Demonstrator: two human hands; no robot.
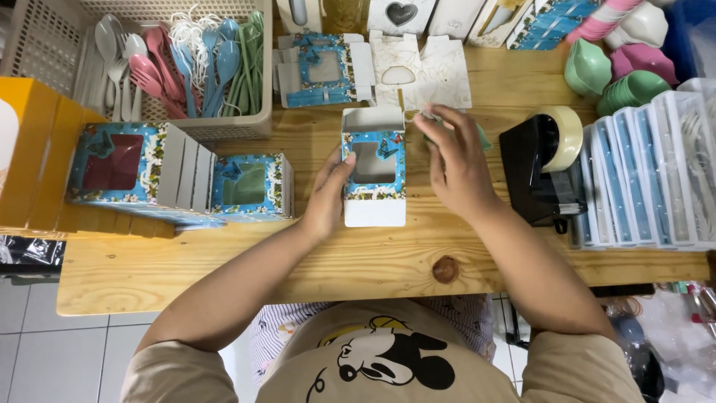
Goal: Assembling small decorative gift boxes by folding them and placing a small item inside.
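Light wooden plank table (224,272) bears a beige slotted plastic cutlery basket (45,45) and black tape dispenser (541,175). Central blue butterfly-print windowed cardboard box (374,168): left hand (328,195) grips its side; right hand (456,160) pinches a small green item, unidentifiable.

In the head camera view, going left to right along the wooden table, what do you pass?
Orange cardboard box → blue butterfly-print window boxes, finished → left hand → open blue window box being assembled → right hand → black tape dispenser → row of upright white-and-blue boxes.
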